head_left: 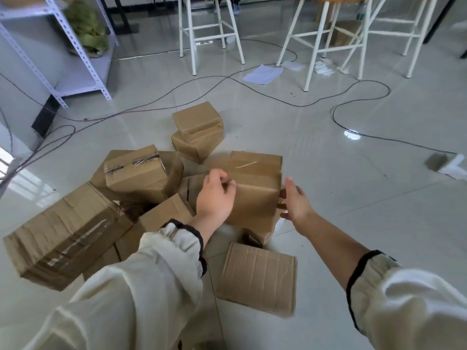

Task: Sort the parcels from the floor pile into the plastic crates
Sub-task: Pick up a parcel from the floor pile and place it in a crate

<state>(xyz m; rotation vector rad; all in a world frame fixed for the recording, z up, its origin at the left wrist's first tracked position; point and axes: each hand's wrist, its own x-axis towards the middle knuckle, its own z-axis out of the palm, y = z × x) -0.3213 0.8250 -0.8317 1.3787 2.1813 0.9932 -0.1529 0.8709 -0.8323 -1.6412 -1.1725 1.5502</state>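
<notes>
On the tiled floor [353,198], cardboard parcels lie in a pile [63,236]. At the pile's centre, a person's left hand [214,198] grips 1 taped parcel [255,188] by its top edge; the right hand [295,200], fingers straight, spreads wide at its side.

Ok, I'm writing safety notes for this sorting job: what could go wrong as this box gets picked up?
The right hand is flat at the side of the box and the left hand curls over its top edge, nothing underneath, so it might slip. The box rests on other parcels, which may shift. Cables loop across the floor: a likely trip hazard.
</notes>
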